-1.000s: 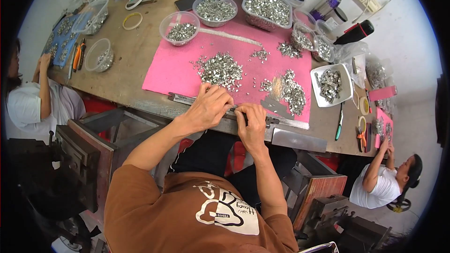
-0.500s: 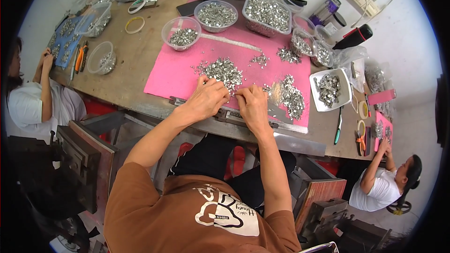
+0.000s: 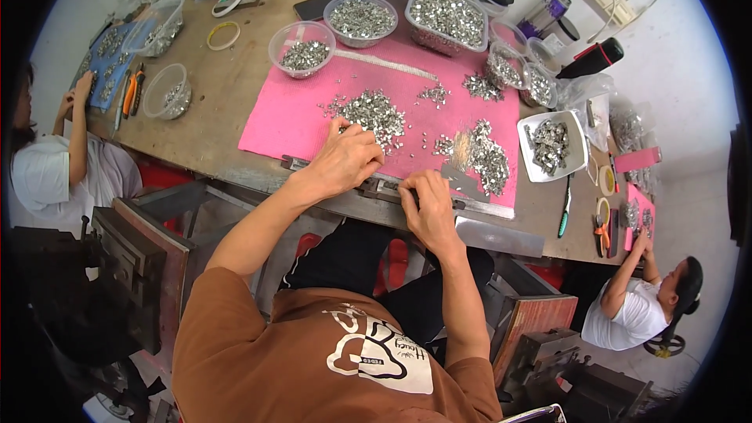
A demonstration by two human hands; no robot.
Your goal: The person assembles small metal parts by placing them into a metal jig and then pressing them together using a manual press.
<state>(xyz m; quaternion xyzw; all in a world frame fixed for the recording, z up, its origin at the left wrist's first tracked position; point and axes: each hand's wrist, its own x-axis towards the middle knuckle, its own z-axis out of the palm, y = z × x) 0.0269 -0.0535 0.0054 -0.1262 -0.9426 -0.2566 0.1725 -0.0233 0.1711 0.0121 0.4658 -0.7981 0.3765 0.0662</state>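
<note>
My left hand point(image 3: 345, 160) is at the near edge of a pile of small shiny metal pieces point(image 3: 377, 116), its fingers bent and drawn together. What they hold, if anything, is hidden. Lower and to the right, my right hand point(image 3: 429, 205) has its fingers pinched at a long narrow metal fixture point(image 3: 381, 190) along the table's front edge; I cannot make out what is in the pinch. Both lie on or beside a pink mat point(image 3: 270, 121). To the right of my right hand are a thin grey metal plate point(image 3: 465, 183) and another heap of pieces point(image 3: 492, 163).
Behind the piles stand plastic tubs of metal pieces: a round bowl point(image 3: 360, 19), a smaller bowl point(image 3: 304, 53) and a rectangular tub point(image 3: 445, 22). A white tray point(image 3: 576, 158) and a green toothbrush point(image 3: 565, 215) lie right. Co-workers sit at the left point(image 3: 63, 172) and right point(image 3: 638, 309).
My right hand has moved down toward me, from the pile's near edge to the metal fixture. My left hand has shifted only slightly, its fingers reaching a little further over the pile's edge.
</note>
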